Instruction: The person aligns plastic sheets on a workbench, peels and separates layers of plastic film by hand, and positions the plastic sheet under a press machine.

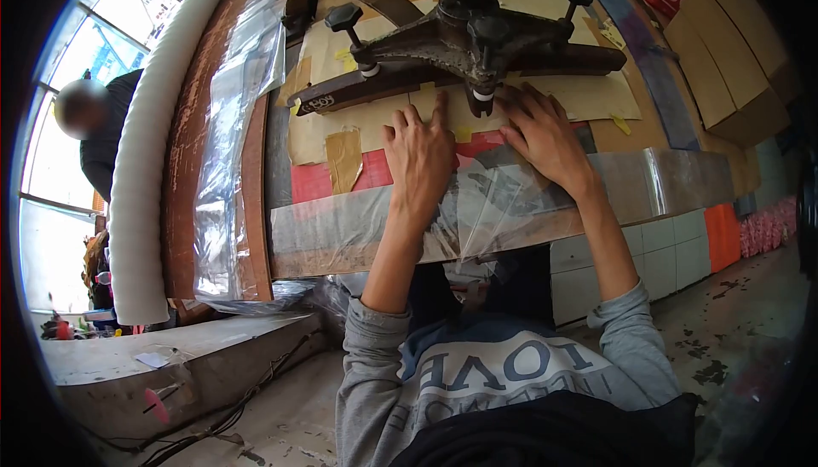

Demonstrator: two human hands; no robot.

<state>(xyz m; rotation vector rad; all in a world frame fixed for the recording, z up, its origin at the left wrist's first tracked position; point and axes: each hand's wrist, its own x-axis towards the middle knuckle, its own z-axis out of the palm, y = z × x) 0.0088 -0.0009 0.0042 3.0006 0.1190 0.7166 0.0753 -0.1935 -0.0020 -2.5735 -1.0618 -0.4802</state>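
Note:
My left hand (pixel 420 156) lies palm down at the front of the press bed, its index finger stretched toward the dark metal bar (pixel 341 96). My right hand (pixel 545 136) rests flat to the right of it, fingers spread and tips near the bar. Both touch the tan sheet (pixel 315 139) and the red strip (pixel 375 175) at its front. Crumpled clear plastic film (pixel 486 203) lies below and between my wrists; whether my palms press on it I cannot tell. Above my fingers stands the heavy press head (pixel 452 32) with its spread arms and adjusting knobs.
A brown tape patch (pixel 344 160) sits left of my left hand. Clear plastic sheeting (pixel 230 143) and a white foam roll (pixel 141 152) run along the left. Cardboard (pixel 724 49) stands at the right. Another person (pixel 102 118) is beyond the roll.

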